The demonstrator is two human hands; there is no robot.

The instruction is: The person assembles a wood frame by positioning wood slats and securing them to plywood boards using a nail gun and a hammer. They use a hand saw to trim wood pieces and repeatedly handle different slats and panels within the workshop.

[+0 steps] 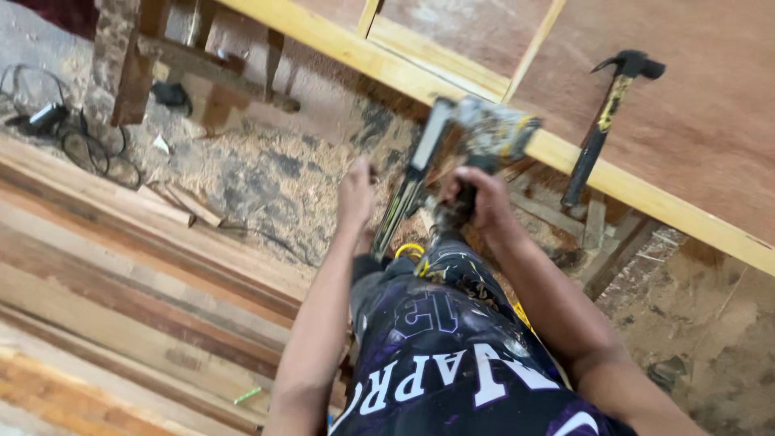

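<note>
Right hand [476,198]: we see fingers wrapped tight around the nail gun [460,149] grip.
Left hand [355,190]: closed, contents hidden.
Risk: a stray nail could hit it, being near the gun's nose at the wooden rail [387,69].

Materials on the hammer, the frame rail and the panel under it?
Hammer: dark metal head, apparently rubber-gripped black and yellow handle. Frame rail: pale bare softwood, grain showing, unfinished. Panel: reddish-brown plywood by its flat veneer look, unpainted. Right hand grips the nail gun.
</note>
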